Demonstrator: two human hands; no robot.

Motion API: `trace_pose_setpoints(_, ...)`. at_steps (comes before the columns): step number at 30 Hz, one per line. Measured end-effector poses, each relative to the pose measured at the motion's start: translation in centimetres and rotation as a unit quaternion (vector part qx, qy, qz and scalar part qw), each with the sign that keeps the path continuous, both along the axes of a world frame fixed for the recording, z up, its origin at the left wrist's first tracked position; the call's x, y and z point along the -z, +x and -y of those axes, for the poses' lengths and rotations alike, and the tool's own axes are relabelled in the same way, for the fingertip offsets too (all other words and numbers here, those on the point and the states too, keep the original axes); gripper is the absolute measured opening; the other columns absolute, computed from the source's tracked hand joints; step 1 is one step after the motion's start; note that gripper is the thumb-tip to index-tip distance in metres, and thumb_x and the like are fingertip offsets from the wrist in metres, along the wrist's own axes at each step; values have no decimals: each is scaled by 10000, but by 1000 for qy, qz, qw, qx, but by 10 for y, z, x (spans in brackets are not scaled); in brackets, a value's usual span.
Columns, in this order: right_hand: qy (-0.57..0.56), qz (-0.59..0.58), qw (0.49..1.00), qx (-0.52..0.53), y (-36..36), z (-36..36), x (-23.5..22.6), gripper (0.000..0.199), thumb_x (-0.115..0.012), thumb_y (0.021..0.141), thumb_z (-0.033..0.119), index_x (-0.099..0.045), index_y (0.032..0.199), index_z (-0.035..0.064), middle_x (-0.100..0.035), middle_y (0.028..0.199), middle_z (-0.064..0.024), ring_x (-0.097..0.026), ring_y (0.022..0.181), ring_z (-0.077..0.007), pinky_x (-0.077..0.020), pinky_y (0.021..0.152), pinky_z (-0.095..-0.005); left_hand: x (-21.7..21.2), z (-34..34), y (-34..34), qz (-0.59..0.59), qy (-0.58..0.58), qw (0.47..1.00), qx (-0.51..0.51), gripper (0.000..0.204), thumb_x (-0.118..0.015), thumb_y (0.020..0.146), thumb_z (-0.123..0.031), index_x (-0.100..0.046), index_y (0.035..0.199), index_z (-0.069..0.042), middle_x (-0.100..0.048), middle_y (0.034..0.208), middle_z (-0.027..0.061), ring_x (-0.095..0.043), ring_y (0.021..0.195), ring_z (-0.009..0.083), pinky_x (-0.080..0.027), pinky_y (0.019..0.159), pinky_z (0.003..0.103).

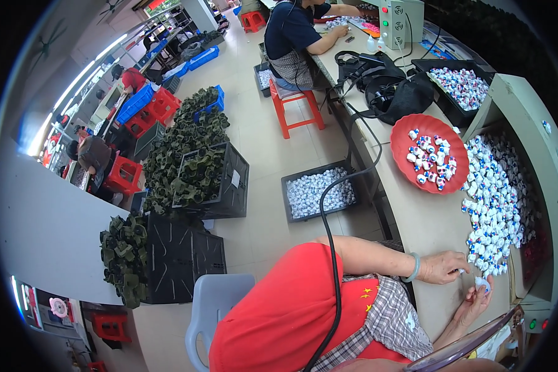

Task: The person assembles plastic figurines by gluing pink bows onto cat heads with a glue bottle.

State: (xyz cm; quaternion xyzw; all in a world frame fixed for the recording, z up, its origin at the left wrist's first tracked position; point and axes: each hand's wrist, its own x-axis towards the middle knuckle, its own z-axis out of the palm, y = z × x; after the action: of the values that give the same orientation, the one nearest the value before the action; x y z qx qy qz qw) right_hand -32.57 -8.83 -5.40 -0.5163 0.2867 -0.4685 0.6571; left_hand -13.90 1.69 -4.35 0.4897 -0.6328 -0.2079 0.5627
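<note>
My left hand [441, 268], with a pale green bangle [414, 268] on its wrist, reaches over the workbench [409, 211]. Its fingertips are pinched together; a small pale bit shows at their tips, too small to name. Just below it, my right hand [472, 305] grips a small white figurine [482, 284] with a bluish tint between thumb and fingers. Close beyond both hands spreads a heap of small white figurines [493, 204] with blue and red marks, reaching into a pale box-shaped housing [533, 118]. A red round tray [400, 152] holds several more figurines.
A black bag [409, 99] and a black tray [423, 64] of figurines lie farther up the bench. A black cable [326, 217] hangs across the view. On the floor stand a tray [286, 198] of white pieces and dark crates [186, 257]. A co-worker [288, 31] sits at the bench.
</note>
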Motion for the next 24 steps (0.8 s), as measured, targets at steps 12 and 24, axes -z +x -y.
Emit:
trace_pose_setpoints(12,7,1,1000,19,1,4,2,447,-540,949,263,-449,1286,-17,-577,898,-45,-444,604,-43,-325,504,-157,6,3,0,17,-27,999,-26,256,-543,747,1,-599,997,-14,-558,909,155,-570,858,343,-465,766,411)
trace_pose_setpoints(24,11,13,999,-27,0,-2,1,413,-535,953,253,-467,1272,-1,-581,948,-55,-503,696,-37,-375,553,-140,3,2,5,-2,-44,999,-23,284,-531,712,16,-608,984,2,-563,923,143,-560,700,266,-456,615,346)
